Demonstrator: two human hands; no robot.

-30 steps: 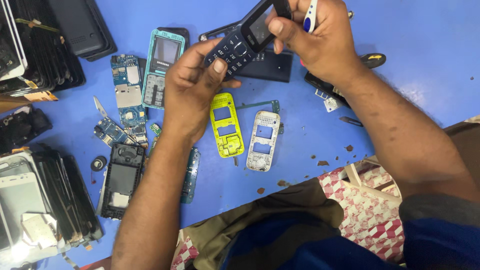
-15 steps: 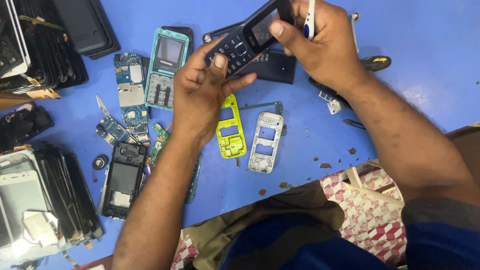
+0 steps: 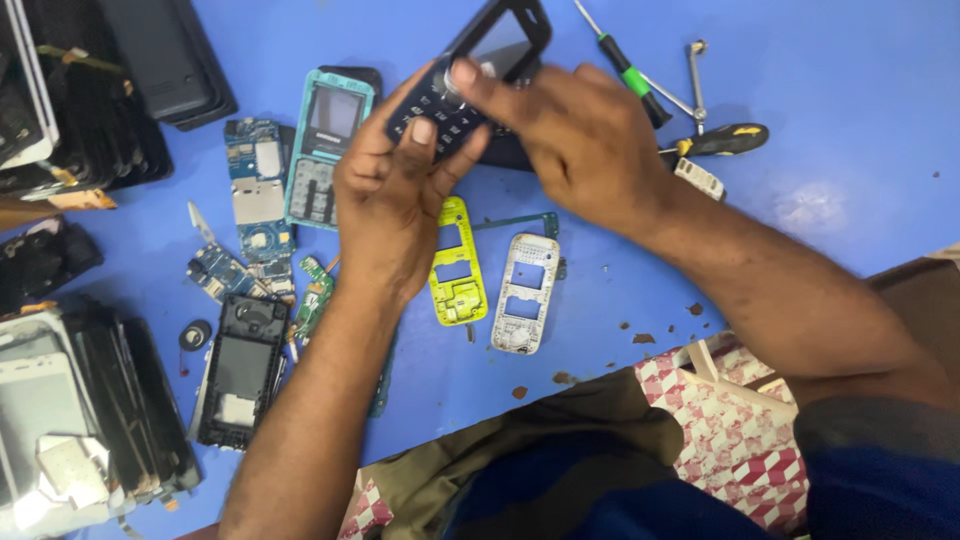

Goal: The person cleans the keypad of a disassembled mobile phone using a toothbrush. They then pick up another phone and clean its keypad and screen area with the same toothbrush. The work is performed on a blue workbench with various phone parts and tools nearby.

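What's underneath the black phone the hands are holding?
Under the black phone, a dark flat piece on the blue table peeks out. The left hand and right hand cover the rest.

Blue table (image 3: pixel 850 120), yellow phone frame (image 3: pixel 456 265), white frame (image 3: pixel 523 292), teal housing (image 3: pixel 325 150), green-handled screwdriver (image 3: pixel 622 66), circuit boards (image 3: pixel 256 190)

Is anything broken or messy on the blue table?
Yes. Around the black phone in both hands, opened phone parts lie scattered: a bare circuit board, a yellow frame, a white frame. Small brown crumbs dot the table.
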